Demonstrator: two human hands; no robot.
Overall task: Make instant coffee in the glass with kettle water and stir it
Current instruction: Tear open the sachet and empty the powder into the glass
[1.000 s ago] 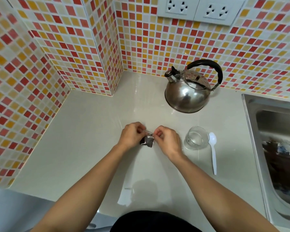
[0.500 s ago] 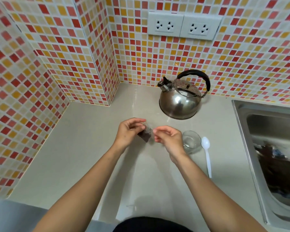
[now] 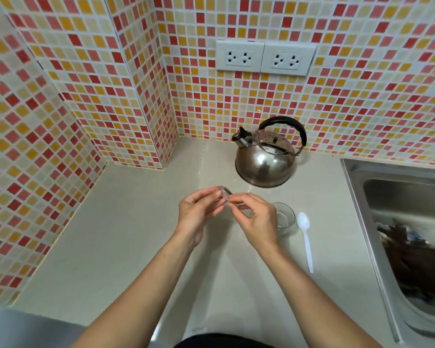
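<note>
A small coffee sachet point(image 3: 225, 194) is pinched between my left hand point(image 3: 199, 212) and my right hand point(image 3: 255, 217), held above the counter; most of it is hidden by my fingers. The empty clear glass point(image 3: 285, 217) stands on the counter just right of my right hand, partly covered by it. A white plastic spoon point(image 3: 305, 237) lies to the right of the glass, bowl pointing away from me. The steel kettle point(image 3: 265, 162) with a black handle stands behind the glass by the wall.
A steel sink point(image 3: 397, 222) with dark items inside fills the right side. Mosaic-tiled walls close the counter point(image 3: 126, 234) at the left and back, with a jutting tiled corner point(image 3: 146, 121). Two white double sockets point(image 3: 264, 57) sit above the kettle.
My hands have lifted the sachet up off the counter and my fingers have shifted on it. My view has tilted up, showing the sockets.
</note>
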